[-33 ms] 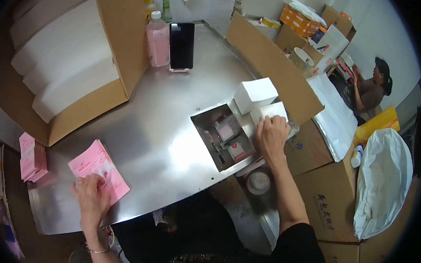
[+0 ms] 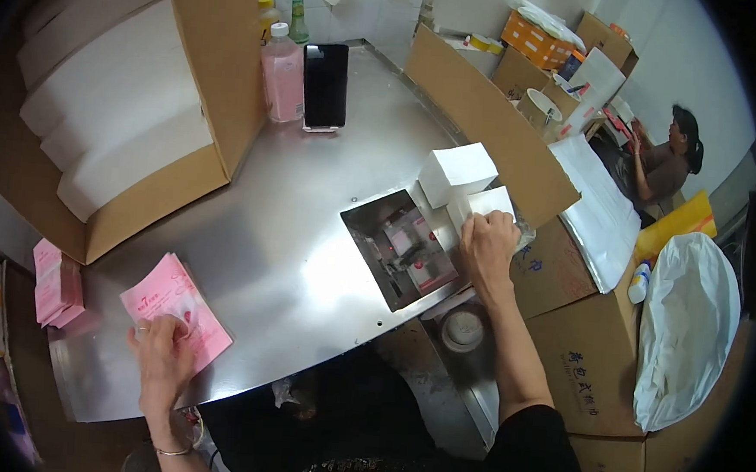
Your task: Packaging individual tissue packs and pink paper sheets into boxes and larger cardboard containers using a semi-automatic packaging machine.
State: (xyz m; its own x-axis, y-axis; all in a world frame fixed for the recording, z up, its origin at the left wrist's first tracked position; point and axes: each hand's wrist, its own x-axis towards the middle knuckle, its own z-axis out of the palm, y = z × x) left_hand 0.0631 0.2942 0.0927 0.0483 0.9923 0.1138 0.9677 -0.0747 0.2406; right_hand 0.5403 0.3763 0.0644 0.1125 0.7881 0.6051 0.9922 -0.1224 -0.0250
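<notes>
At the left of the metal table lies a stack of pink printed packets (image 2: pixel 202 316). My left hand (image 2: pixel 163 353) rests on its near edge, fingers curled and closed on the top packet. My right hand (image 2: pixel 490 247) is over the nearer white stack of tissue-like sheets (image 2: pixel 486 203), its fingers bent and pinched at the near top edge. A second white stack (image 2: pixel 457 173) stands just behind it. To the left of both stacks, a rectangular opening (image 2: pixel 394 250) in the tabletop shows machine parts with pink and white pieces inside.
A large carton (image 2: pixel 220 131) holding white stacks stands at the left. Behind are a phone (image 2: pixel 325 86) on a stand and a pink bottle (image 2: pixel 282 74). More pink packets (image 2: pixel 56 284) sit at the left edge. Cartons (image 2: pixel 582 361) and a white bag (image 2: pixel 688 333) fill the right; another person (image 2: pixel 664 158) sits beyond.
Parts inside the table opening have shifted slightly. The fingers of my right hand are a little more bent at the white stack. My left hand stays on the pink packets.
</notes>
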